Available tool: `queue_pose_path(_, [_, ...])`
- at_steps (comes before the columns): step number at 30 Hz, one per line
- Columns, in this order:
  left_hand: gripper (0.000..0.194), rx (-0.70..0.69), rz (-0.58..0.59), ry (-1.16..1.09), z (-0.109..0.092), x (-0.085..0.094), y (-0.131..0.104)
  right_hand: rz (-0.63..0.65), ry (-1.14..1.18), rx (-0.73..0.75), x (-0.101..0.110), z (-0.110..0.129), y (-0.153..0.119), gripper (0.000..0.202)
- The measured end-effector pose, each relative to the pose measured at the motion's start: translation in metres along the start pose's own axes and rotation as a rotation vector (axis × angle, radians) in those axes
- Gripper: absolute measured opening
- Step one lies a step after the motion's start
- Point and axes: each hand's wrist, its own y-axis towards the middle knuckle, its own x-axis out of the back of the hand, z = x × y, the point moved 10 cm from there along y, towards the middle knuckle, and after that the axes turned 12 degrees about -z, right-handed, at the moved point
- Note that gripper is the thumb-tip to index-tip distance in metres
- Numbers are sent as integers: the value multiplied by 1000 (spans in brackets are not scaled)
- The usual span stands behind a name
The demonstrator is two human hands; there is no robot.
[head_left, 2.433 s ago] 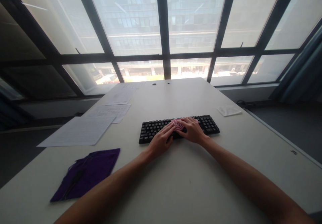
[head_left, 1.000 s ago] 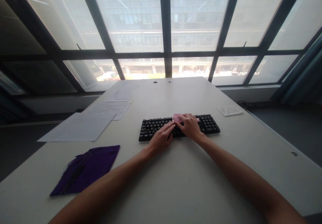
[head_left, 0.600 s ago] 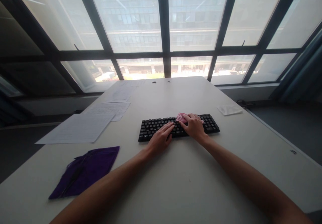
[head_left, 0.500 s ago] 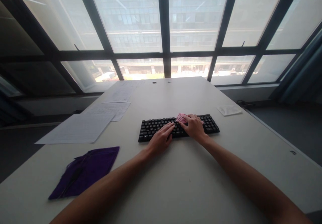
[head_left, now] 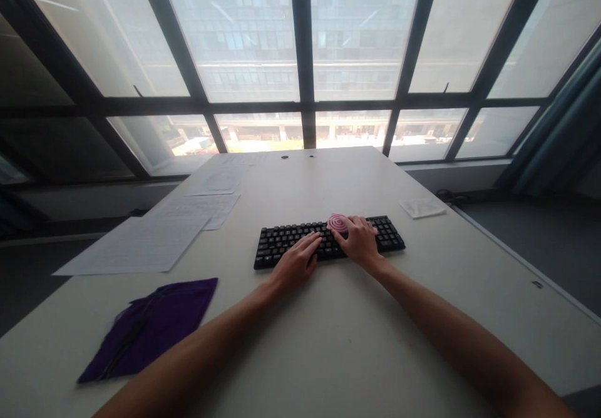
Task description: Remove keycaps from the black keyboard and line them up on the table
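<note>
A black keyboard [head_left: 277,239] lies on the white table. My left hand [head_left: 297,261] rests on its middle keys, fingers stretched out and nothing held. To its right, my right hand [head_left: 359,239] is closed over a pink thing with a round, white-and-pink spiral face [head_left: 337,222], which sits on the keys. A bit of pink also shows past the fingers on the right; the hand hides the rest, so its kind is unclear.
A purple cloth pouch [head_left: 154,327] lies beside my left forearm. Several printed sheets [head_left: 136,246] spread along the table's left edge. At the right edge is a small flat white packet [head_left: 422,208]. Tall windows [head_left: 248,36] stand behind the table [head_left: 319,183].
The whole view has shifted slightly, with the table's things a little further left and lower. Both hands keep nearly the same places on the keyboard.
</note>
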Motion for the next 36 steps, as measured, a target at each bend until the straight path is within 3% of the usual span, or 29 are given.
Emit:
queue_pose_path(12, [52, 13, 17, 0, 0, -2, -1, 22, -23, 2, -5, 0, -1, 38])
queue_pose_path(19, [67, 87, -14, -12, 1, 7, 2, 7, 99, 133, 0, 18, -4, 41])
queue_pose_path(36, [65, 25, 20, -33, -3, 2, 2, 91, 143, 181, -8, 27, -7, 39])
